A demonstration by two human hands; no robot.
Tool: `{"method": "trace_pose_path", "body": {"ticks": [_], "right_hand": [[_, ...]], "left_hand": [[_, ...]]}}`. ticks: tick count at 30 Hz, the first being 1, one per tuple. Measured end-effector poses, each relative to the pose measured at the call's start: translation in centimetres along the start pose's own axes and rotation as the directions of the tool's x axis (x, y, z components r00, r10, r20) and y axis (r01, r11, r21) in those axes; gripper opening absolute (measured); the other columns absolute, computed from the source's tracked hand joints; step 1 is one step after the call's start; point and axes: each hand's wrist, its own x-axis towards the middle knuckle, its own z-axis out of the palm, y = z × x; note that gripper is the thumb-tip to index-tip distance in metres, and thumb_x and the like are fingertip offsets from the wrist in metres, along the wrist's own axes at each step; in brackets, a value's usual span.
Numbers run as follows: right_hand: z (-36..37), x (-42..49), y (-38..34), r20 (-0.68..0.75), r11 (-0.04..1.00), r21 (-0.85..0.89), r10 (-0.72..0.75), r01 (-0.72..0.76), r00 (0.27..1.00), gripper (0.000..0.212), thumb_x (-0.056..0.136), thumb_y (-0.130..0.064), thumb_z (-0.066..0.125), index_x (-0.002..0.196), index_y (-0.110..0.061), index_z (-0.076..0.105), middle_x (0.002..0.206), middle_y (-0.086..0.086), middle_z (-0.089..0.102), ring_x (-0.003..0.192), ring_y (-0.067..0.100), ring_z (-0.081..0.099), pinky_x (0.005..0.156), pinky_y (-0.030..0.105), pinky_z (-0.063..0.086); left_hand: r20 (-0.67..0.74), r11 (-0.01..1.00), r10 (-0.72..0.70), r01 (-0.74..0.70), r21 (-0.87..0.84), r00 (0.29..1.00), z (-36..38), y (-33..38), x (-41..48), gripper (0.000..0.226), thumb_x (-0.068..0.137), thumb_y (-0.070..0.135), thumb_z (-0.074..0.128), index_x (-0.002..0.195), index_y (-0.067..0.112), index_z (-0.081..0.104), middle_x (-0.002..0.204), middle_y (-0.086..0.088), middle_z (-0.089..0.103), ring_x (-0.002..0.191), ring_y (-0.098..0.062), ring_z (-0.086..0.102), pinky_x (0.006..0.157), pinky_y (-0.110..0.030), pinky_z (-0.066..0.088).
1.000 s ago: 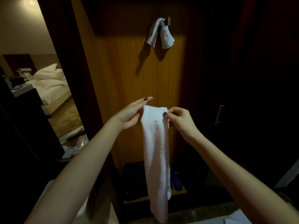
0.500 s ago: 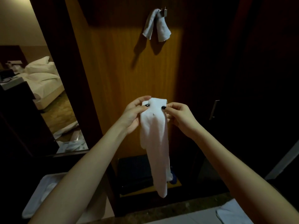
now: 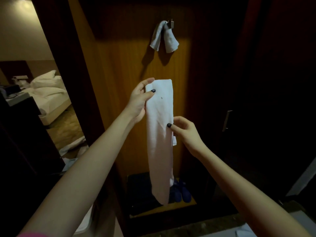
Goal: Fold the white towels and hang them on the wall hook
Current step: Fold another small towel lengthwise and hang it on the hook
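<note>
A long white towel (image 3: 159,137), folded into a narrow strip, hangs straight down in front of the wooden wall panel (image 3: 119,69). My left hand (image 3: 140,100) grips its top left corner, thumb on the front. My right hand (image 3: 185,132) pinches its right edge lower down, about a third of the way along. Above, a second white towel (image 3: 165,37) is draped over the metal wall hook (image 3: 170,23), both ends hanging free.
A pair of blue slippers (image 3: 181,191) sits on a low shelf below the towel beside a dark mat (image 3: 140,190). A dark door with a handle (image 3: 227,120) is to the right. Left, a doorway opens onto a bed (image 3: 47,93) and litter on the floor.
My right hand let go of the towel's top corner and slid down its right edge. My left hand now holds the top alone, and the towel hangs flatter and straighter.
</note>
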Motion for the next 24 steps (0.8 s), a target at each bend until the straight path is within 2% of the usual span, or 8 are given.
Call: {"method": "trace_pose_path", "body": {"ticks": [3, 5, 8, 12, 14, 17, 20, 24], "right_hand": [[0.0, -0.1, 0.9, -0.104, 0.998, 0.059, 0.036, -0.030, 0.994, 0.013, 0.095, -0.018, 0.060, 0.107, -0.023, 0.057, 0.086, 0.030, 0.058, 0.078, 0.027, 0.057, 0.069, 0.036, 0.047], [-0.4, -0.2, 1.0, -0.123, 0.998, 0.051, 0.030, -0.024, 0.992, 0.004, 0.094, -0.020, 0.061, 0.097, -0.017, 0.061, 0.077, 0.015, 0.057, 0.072, 0.022, 0.052, 0.065, 0.033, 0.043], [-0.9, -0.3, 1.0, -0.133, 0.999, 0.052, -0.004, 0.011, 0.991, 0.014, 0.095, -0.020, 0.060, 0.086, -0.010, 0.064, 0.076, 0.002, 0.058, 0.073, 0.019, 0.052, 0.067, 0.034, 0.044], [-1.0, -0.6, 0.5, -0.054, 0.999, 0.034, -0.032, 0.034, 0.998, 0.024, 0.099, -0.020, 0.053, 0.088, -0.006, 0.069, 0.083, 0.014, 0.067, 0.080, 0.022, 0.062, 0.075, 0.037, 0.050], [-0.7, -0.6, 0.3, 0.009, 1.000, 0.014, -0.017, 0.016, 1.000, 0.028, 0.098, -0.023, 0.054, 0.079, -0.012, 0.070, 0.074, 0.007, 0.066, 0.075, 0.014, 0.060, 0.072, 0.032, 0.045], [-0.4, -0.6, 0.1, 0.080, 1.000, -0.005, -0.013, 0.014, 0.997, 0.032, 0.094, -0.030, 0.060, 0.084, -0.002, 0.070, 0.086, 0.027, 0.064, 0.079, 0.024, 0.058, 0.074, 0.034, 0.042], [-0.2, -0.5, -0.2, 0.068, 0.999, 0.038, -0.002, -0.001, 0.998, 0.017, 0.091, -0.015, 0.065, 0.082, -0.002, 0.068, 0.085, 0.016, 0.069, 0.079, 0.018, 0.067, 0.071, 0.025, 0.051], [0.3, -0.1, 0.0, 0.066, 0.999, -0.029, -0.015, 0.017, 0.998, 0.044, 0.085, -0.032, 0.069, 0.080, 0.011, 0.063, 0.087, 0.036, 0.062, 0.075, 0.029, 0.059, 0.068, 0.041, 0.042]], "left_hand": [[-0.047, 0.999, 0.006, -0.008, -0.041, 0.999, 0.2, 0.2, 0.3, 0.038, 0.093, -0.006, 0.050, 0.124, 0.016, 0.053, 0.113, -0.005, 0.062, 0.095, -0.013, 0.065, 0.069, -0.022, 0.055], [-0.044, 0.999, 0.008, -0.010, -0.045, 0.999, 0.3, 0.2, 0.5, 0.038, 0.093, -0.006, 0.050, 0.123, 0.017, 0.053, 0.118, -0.008, 0.062, 0.100, -0.016, 0.064, 0.072, -0.023, 0.055], [-0.036, 0.998, 0.000, -0.002, -0.060, 0.999, 0.4, 0.2, 0.7, 0.038, 0.093, -0.007, 0.050, 0.121, 0.018, 0.055, 0.124, -0.012, 0.059, 0.104, -0.017, 0.064, 0.076, -0.024, 0.056], [-0.034, 0.992, -0.013, 0.009, -0.125, 0.999, 0.5, 0.1, 0.9, 0.037, 0.093, -0.006, 0.049, 0.120, 0.018, 0.056, 0.119, -0.010, 0.061, 0.097, -0.015, 0.065, 0.070, -0.023, 0.055], [-0.023, 0.992, -0.015, 0.012, -0.125, 1.000, 0.5, 0.1, 1.0, 0.038, 0.093, -0.006, 0.049, 0.123, 0.017, 0.055, 0.117, -0.009, 0.061, 0.096, -0.015, 0.065, 0.069, -0.023, 0.055], [-0.013, 0.993, -0.027, 0.026, -0.117, 1.000, 0.4, 0.2, 0.9, 0.040, 0.092, -0.006, 0.051, 0.125, 0.016, 0.054, 0.113, -0.008, 0.063, 0.096, -0.016, 0.066, 0.071, -0.025, 0.056], [-0.016, 0.994, -0.036, 0.034, -0.102, 0.999, 0.3, 0.5, 0.8, 0.040, 0.091, -0.004, 0.053, 0.125, 0.017, 0.054, 0.113, -0.007, 0.064, 0.095, -0.016, 0.066, 0.070, -0.026, 0.057], [-0.026, 0.993, -0.058, 0.055, -0.104, 0.998, -0.1, 0.4, 0.8, 0.041, 0.091, -0.004, 0.054, 0.126, 0.017, 0.054, 0.116, -0.009, 0.063, 0.096, -0.017, 0.067, 0.071, -0.027, 0.057]]}}
